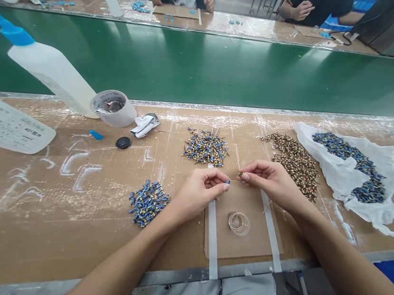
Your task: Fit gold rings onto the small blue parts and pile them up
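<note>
My left hand (198, 191) is closed in a pinch on a tiny blue part (227, 181). My right hand (271, 181) is pinched on a small brass-coloured part (240, 174), and a thin pin (266, 207) sticks out below its fingers. The two parts nearly touch above a taped-down cardboard square (242, 237). A small clear ring-shaped dish (239, 222) lies on that square just below my hands.
Piles lie around: blue parts (148, 201) at left, mixed blue-and-brass pieces (205, 147) ahead, brass parts (295, 161) at right, blue parts on a white plastic sheet (353, 166). Glue bottles (46, 65), a tape roll (113, 107) and a green conveyor (208, 64) stand behind. Other people sit across.
</note>
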The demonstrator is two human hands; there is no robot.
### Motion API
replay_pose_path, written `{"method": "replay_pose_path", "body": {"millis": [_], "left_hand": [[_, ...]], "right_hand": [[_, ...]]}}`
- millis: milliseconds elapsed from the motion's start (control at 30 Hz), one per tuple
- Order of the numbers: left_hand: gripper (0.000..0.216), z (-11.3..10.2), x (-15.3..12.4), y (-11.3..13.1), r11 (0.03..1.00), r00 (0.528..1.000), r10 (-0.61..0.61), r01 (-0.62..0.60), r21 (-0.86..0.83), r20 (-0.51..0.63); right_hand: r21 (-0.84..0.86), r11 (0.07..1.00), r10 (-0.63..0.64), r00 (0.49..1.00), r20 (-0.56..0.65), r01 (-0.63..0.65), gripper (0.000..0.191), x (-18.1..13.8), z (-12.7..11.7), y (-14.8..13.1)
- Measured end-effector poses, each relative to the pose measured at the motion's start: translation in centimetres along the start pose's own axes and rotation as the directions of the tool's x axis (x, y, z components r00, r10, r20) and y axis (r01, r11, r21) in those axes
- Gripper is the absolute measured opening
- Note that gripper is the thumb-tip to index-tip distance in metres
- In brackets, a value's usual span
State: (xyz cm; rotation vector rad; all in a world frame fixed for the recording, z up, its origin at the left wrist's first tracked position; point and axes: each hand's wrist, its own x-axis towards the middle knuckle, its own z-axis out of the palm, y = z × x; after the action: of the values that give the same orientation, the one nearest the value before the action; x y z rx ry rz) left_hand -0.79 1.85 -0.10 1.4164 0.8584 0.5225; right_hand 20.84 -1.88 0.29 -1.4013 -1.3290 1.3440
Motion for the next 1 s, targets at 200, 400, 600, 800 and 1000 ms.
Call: {"method": "replay_pose_path", "body": {"millis": [200, 400, 600, 800, 1000], "left_hand": [[0.020, 0.6, -0.1, 0.2, 0.992, 0.998, 0.053, -0.049, 0.118, -0.038], [0.019, 0.6, 0.0, 0.2, 0.923, 0.986, 0.153, -0.118, 0.366, -0.068], [0.014, 0.6, 0.1, -0.1, 0.857, 0.967, 0.248, -0.190, 0.480, -0.061], [0.011, 0.6, 0.0, -0.2, 0.819, 0.953, 0.301, -0.236, 0.523, -0.041], [0.010, 0.6, -0.1, -0.4, 0.740, 0.926, 0.377, -0.306, 0.599, 0.008]], "right_hand": [[0.228, 0.965, 0.110, 0.989, 0.098, -0.130, 0.023, -0.2, 0.6, -0.1], [0.203, 0.976, 0.065, 0.996, 0.059, -0.075, 0.018, -0.3, 0.9, -0.1], [0.173, 0.983, 0.055, 0.996, 0.065, -0.066, 0.015, -0.4, 1.2, -0.2], [0.176, 0.982, 0.057, 0.996, 0.074, -0.069, 0.015, -0.3, 1.5, -0.1], [0.152, 0.985, 0.068, 0.996, 0.064, -0.077, 0.018, -0.4, 1.8, 0.0]]}}
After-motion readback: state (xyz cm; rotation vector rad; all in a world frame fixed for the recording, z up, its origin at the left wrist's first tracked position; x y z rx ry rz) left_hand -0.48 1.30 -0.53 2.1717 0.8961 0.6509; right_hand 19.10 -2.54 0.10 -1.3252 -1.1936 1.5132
